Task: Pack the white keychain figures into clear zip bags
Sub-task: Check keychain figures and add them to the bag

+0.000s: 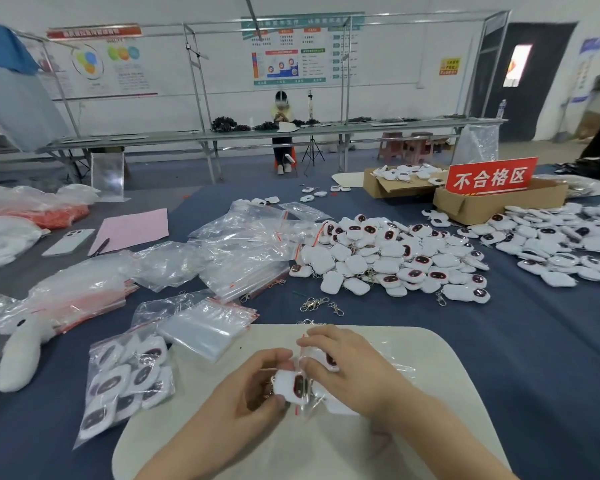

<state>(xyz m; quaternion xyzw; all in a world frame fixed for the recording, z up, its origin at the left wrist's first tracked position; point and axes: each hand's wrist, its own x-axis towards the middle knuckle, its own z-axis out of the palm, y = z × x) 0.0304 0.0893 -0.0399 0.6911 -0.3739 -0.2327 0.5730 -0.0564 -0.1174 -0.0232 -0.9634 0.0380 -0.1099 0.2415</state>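
Your left hand (253, 389) grips a white keychain figure (291, 384) at the mouth of the clear zip bag (314, 406) that your right hand (343, 362) pinches, above the beige mat (430, 393).

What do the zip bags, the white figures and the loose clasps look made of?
Zip bags: thin clear plastic film, glossy, wrinkled, glare-streaked. White figures: probably soft padded fabric, matte, with rounded puffy edges; uncertain. Loose clasps: silvery metal, by their shine.

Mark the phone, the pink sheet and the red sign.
phone (68, 242): head view, middle of its white back.
pink sheet (132, 228): head view, centre of the sheet.
red sign (490, 178): head view, middle of its lettered face.
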